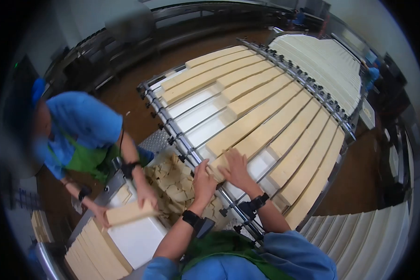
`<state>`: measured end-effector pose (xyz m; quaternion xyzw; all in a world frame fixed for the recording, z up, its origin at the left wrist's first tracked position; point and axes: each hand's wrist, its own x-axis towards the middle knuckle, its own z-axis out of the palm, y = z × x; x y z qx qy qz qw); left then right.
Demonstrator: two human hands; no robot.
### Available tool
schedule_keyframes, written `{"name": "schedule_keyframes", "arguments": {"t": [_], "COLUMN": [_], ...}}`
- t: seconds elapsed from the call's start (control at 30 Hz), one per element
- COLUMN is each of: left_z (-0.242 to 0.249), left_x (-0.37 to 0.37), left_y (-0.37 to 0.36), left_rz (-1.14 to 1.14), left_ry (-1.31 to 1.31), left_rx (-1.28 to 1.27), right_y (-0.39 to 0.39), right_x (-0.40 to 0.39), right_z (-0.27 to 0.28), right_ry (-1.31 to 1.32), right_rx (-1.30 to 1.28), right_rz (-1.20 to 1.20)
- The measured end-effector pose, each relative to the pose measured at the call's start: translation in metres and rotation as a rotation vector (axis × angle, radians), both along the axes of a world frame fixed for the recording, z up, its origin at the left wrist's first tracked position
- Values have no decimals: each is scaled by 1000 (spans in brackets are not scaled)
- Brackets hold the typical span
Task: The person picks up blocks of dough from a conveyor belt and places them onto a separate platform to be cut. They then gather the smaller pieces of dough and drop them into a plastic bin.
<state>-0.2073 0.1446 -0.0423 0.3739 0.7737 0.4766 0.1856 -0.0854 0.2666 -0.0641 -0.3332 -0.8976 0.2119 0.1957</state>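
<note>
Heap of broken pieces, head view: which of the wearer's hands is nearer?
Left. The left hand is just beside the heap of broken pieces; the right hand is farther off, beyond the left, on a pale slab.

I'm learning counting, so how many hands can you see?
4: the wearer's left hand and right hand on a block, plus a co-worker's left hand and their right hand on another block. Faraway people may hide more.
</note>
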Motion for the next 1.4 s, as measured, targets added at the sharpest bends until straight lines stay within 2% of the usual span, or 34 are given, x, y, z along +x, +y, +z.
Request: {"name": "schedule_keyframes", "arguments": {"t": [0.13,0.2,0.27,0.33,0.4,0.43,0.53,0.6,0.7,0.73,0.8,0.87,0.93,0.97,1.0,1.07,1.13,1.17,1.2,1.23,1.3,1.4], "left_z": [-12,-11,-6,-6,-10,-14,-36,-49,-53,-49,-42,-43,-42,-55,-57,-60,-63,-65,-69,-75,-89,-82], "left_x": [-6,-9,-12,-18,-32,-38,-55,-60,-61,-60,-60,-56,-49,-44,-41,-36,-31,-29,-28,-28,-32,-42], "left_y": [-8,-21,-49,-86,-128,-150,-207,-235,-269,-281,-314,-353,-396,-421,-439,-467,-490,-497,-504,-509,-514,-520], "left_rz": [5,19,104,175,210,253,336,383,389,414,448,592,882,1032,1089,1466,1521,1498,1472,1485,1426,1383], "left_ry": [-14,-180,-139,23,-71,-20,27,18,114,110,149,164,251,333,336,243,162,78,-5,-10,-3,-9], "left_rx": [75,154,180,222,187,116,-1,-42,-61,-62,-36,-11,-52,-181,-194,-451,-512,-525,-537,-535,-225,-306], "right_y": [-28,-27,-30,-33,-38,-43,-39,-42,-47,-47,-54,-67,-90,-107,-134,-165,-261,-303,-339,-372,-422,-474], "right_x": [-8,-9,-11,-13,-17,-19,-16,-17,-22,-21,-27,-52,-91,-116,-146,-214,-269,-294,-321,-342,-385,-430], "right_z": [0,7,5,5,10,18,12,11,14,14,12,21,20,10,10,-67,-45,-33,-33,-29,-41,-50], "right_ry": [-161,-219,-252,-283,-323,-237,-232,-217,-334,-330,-520,-603,-404,-240,-192,171,137,161,176,174,100,27], "right_rx": [113,154,215,277,393,406,491,505,596,601,431,331,443,439,395,-194,86,-41,-39,-49,-57,75], "right_rz": [80,25,42,46,51,80,236,249,182,207,95,21,115,212,329,604,906,1022,1108,1143,1204,1170]}}
